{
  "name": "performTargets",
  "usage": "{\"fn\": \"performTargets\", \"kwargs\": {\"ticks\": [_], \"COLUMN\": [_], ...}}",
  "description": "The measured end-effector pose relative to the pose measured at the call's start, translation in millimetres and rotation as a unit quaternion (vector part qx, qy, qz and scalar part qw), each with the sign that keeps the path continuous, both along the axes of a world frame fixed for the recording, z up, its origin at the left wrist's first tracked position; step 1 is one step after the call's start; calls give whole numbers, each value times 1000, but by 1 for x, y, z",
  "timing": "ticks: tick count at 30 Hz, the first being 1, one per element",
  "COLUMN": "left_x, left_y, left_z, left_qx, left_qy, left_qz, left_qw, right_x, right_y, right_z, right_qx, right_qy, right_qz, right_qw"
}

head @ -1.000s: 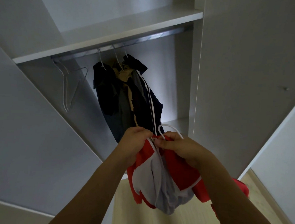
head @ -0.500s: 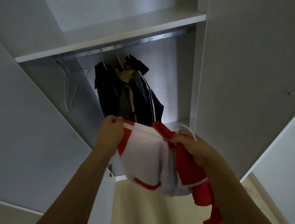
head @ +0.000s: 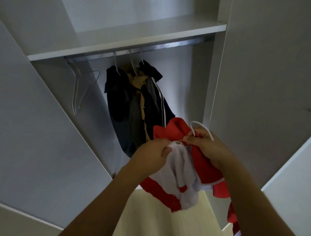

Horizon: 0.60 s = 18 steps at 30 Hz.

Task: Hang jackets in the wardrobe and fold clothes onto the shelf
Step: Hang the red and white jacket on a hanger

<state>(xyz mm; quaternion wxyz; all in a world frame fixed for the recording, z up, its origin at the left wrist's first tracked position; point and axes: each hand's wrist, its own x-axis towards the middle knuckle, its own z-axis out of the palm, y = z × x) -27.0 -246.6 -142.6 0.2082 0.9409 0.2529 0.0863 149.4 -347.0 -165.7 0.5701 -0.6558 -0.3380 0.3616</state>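
Meanwhile we gripped the red jacket | left hand pinching its collar | right hand grasping its white hanger.

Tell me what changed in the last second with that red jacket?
The left hand pulled the red and white jacket open sideways, then came back beside the right hand at the zipper. Both kept their grip; the right keeps the white hanger. The hung jackets stayed put.
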Motion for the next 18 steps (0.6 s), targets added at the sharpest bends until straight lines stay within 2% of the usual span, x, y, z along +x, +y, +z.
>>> {"fn": "performTargets", "kwargs": {"ticks": [2,4,7,8,9,10,12,14,16,18], "left_x": [-12,-36,-74,-78,-73,-60,-26,2,11,-6], "left_y": [9,30,58,60,56,49,25,4,0,3], "left_z": [5,13,23,24,25,24,21,19,18,21], "left_qx": [33,67,99,117,130,127,62,-5,-13,-2], "left_qy": [-1,34,197,251,265,238,135,78,66,98], "left_qz": [15,76,175,183,171,138,59,44,66,73], "left_qw": [999,994,959,943,940,953,987,996,996,992], "right_x": [10,24,39,39,35,29,13,3,2,8], "right_y": [-2,-4,-9,-8,-3,2,15,23,25,21], "right_z": [-2,-5,1,5,9,13,21,25,28,30], "right_qx": [3,11,27,29,31,35,36,26,21,18], "right_qy": [-12,-4,20,11,-2,-11,-20,-40,-58,-83], "right_qz": [-25,-81,-111,-92,-69,-48,-20,5,5,-22], "right_qw": [1000,997,993,995,997,998,999,999,998,996]}}
